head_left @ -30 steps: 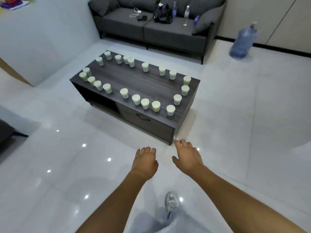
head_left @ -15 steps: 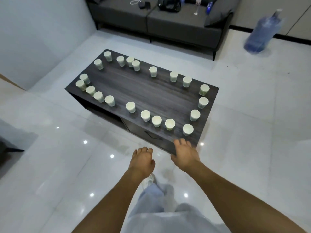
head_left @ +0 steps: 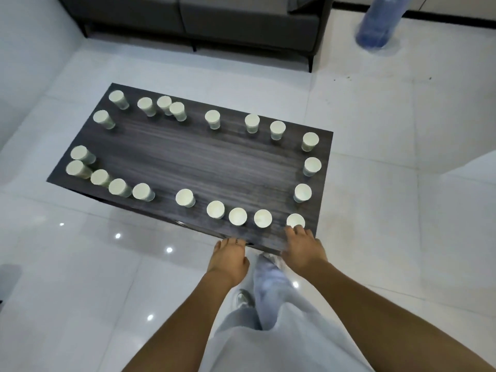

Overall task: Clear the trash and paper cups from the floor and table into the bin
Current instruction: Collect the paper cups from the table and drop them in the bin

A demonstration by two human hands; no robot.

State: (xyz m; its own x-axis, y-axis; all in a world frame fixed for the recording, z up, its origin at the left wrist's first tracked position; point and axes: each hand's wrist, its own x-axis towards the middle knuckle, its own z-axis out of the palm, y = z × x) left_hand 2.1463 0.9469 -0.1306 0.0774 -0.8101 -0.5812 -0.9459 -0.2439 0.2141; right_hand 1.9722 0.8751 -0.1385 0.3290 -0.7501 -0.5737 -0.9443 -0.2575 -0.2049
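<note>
A person's right hand (head_left: 304, 249) reaches over the near edge of a dark wood-grain bench (head_left: 188, 157), fingers extended and loosely spread, their tips at the rim of the nearest paper cup (head_left: 295, 220) at the bench's near right corner; motion blur makes it hard to say whether they touch it, and nothing is gripped. The left hand (head_left: 228, 260) hangs just short of the bench's near edge, fingers loosely curled and holding nothing. Beyond the hands, about twenty pale paper cups stand upright in a rough ring around the bench's rim, among them a neighbour (head_left: 262, 218) just left of the corner cup and a close-packed row (head_left: 107, 181) at the near left end, the middle of the bench bare. No bin appears anywhere in view, and no cup has yet been lifted, so the clearing looks barely begun. A grey sofa (head_left: 214, 20) stands behind the bench, a blue water jug (head_left: 378, 25) sits on the glossy white tiled floor (head_left: 402, 183) at upper right, and the person's light trousers (head_left: 271, 318) and one shoe (head_left: 244, 299) show below the arms. The likely hazards: the corner cup sits close to the edge and a hurried, glancing reach could knock it to the floor or into its neighbour; if any cup holds liquid, which cannot be seen, a tip would spill it.
</note>
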